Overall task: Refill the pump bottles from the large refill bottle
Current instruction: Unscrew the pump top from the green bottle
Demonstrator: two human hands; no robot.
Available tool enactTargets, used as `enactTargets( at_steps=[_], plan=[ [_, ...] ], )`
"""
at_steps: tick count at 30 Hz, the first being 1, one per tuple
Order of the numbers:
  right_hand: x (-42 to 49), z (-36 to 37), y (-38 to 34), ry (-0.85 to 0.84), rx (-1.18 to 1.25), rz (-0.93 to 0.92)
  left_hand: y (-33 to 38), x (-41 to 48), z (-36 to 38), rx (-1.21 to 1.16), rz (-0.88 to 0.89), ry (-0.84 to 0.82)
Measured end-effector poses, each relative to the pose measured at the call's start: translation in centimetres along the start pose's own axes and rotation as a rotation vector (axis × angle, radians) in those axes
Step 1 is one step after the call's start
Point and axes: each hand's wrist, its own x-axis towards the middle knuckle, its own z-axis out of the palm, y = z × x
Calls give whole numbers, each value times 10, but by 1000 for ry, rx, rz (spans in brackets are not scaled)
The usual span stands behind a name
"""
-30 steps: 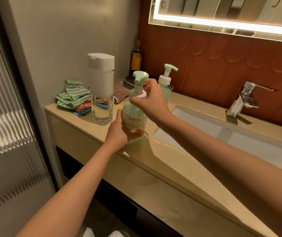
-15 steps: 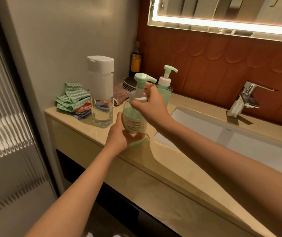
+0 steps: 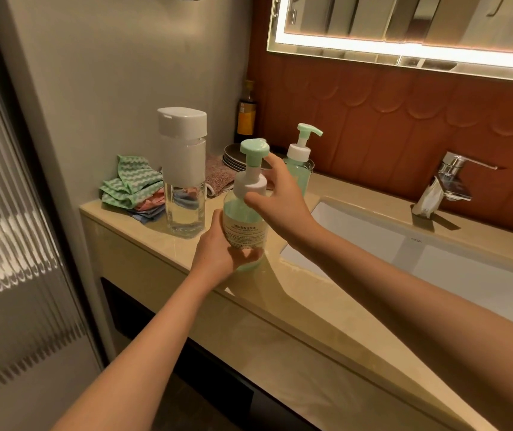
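Since before, the pump head (image 3: 253,147) has turned above our left grip (image 3: 217,253), wrapped round the bottle (image 3: 242,228); our right grip (image 3: 280,197) pinches the collar (image 3: 250,183), probably unscrewing it.

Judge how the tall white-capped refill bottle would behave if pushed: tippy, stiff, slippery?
The refill bottle is tall on a narrow base with a bulky cap, so probably tippy if pushed high. The glossy counter may let it slide when pushed low.

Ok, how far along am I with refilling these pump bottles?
Early. Done: nothing visible; the refill bottle stands capped. In hand: left hand holds the near pump bottle, right hand grips its collar. Left: open it, pour, then the far pump bottle, pump on.
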Motion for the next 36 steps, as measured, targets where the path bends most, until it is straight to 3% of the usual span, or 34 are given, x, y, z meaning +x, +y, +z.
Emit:
enactTargets(
  at_steps=[4, 10, 15, 24, 29, 32, 36],
  plan=[
    [2, -2, 0, -50, 45, -9, 0, -1, 0, 24, 12, -2],
    [7, -1, 1, -49, -130, -32, 4, -2, 0, 9, -39, 14],
    [11, -12, -5, -99, -69, -58, 8, -5, -1, 4, -61, 27],
    [25, -56, -34, -20, 276, -23, 9, -9, -3, 7, -35, 24],
    [36, -95, -29, 217, 560, 5, 7, -6, -6, -46, -49, 16],
    [41, -96, 0, 247, 535, 102, 5, -1, -10, -66, -66, -25],
    [43, -57, 45, 43, 412, 393, 2, -2, -11, -93, -49, -4]
  ],
)
